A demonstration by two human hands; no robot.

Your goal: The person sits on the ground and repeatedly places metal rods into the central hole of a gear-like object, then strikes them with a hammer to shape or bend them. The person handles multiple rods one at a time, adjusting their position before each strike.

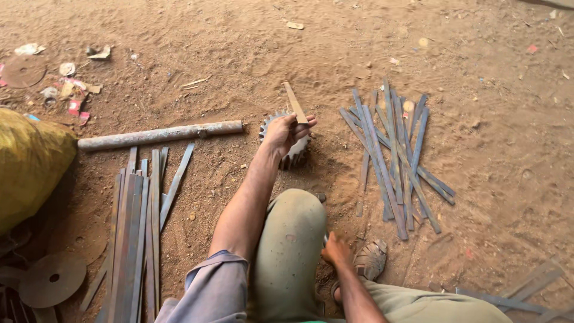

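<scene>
— What can't you make out?
— The left hand [286,131] covers much of the gear [291,146]; the right hand [336,250] is half behind the knee [293,239]
— And the yellow sack [30,164]?
— Cut off at the left edge

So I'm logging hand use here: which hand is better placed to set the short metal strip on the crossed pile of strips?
Probably the left hand: it already holds the short strip above the toothed gear, beside the crossed pile. The right hand rests low by the sandal.
</scene>
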